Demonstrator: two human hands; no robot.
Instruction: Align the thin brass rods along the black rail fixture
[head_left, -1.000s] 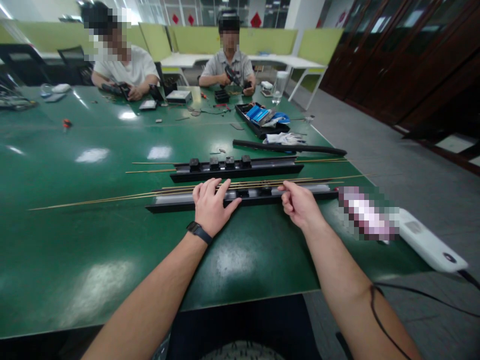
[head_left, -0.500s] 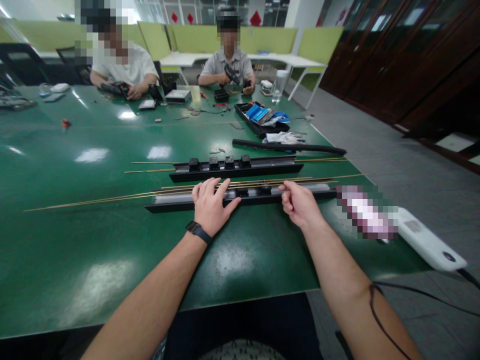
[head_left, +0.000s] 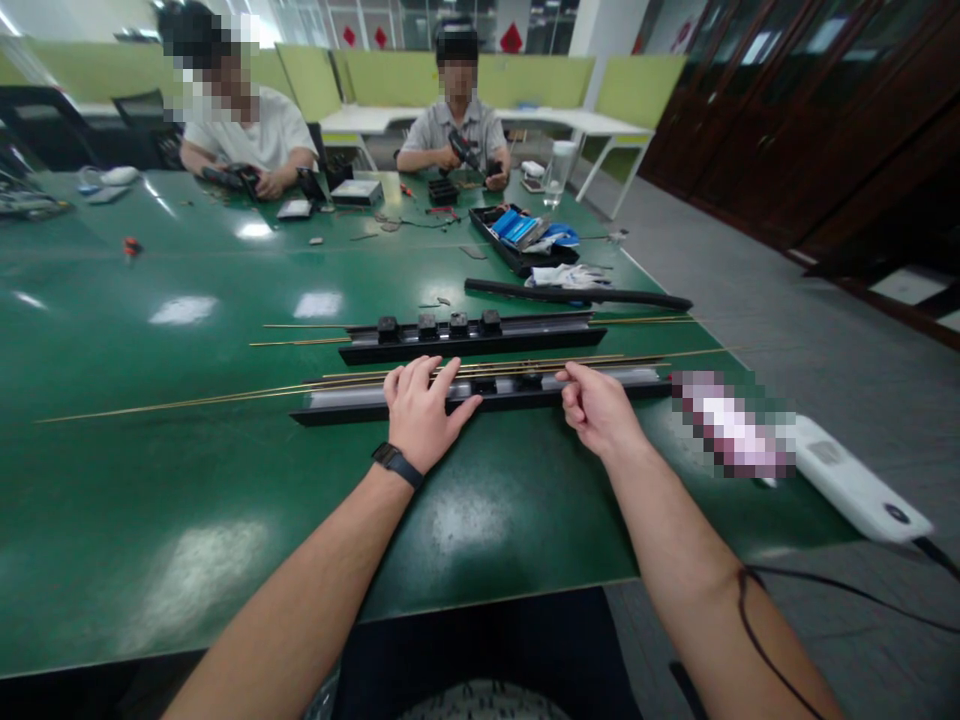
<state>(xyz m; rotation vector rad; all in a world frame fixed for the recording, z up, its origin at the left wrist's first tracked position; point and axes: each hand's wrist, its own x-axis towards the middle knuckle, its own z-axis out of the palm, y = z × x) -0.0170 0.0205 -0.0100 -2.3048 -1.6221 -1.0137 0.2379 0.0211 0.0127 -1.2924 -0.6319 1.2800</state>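
Note:
A black channel-shaped rail with a pale inner face lies across the table in front of me. Several thin brass-coloured rods run along its top and stick out past its left end. My left hand rests over the rail and rods, fingers spread. Farther right, my right hand is closed in a pinch at the rods, seemingly on one of them; its fingertips partly hide the hold. Between the hands, dark blocks sit inside the rail.
Behind lies a second rail with several black blocks and rods. Beyond are a black tube, gloves and a tool tray. A white power bank-like device lies right. Two people sit opposite, one holding a drill.
The longest rod's left tip has slid slightly farther left. My right hand has shifted very slightly left, while my left hand stays in place.

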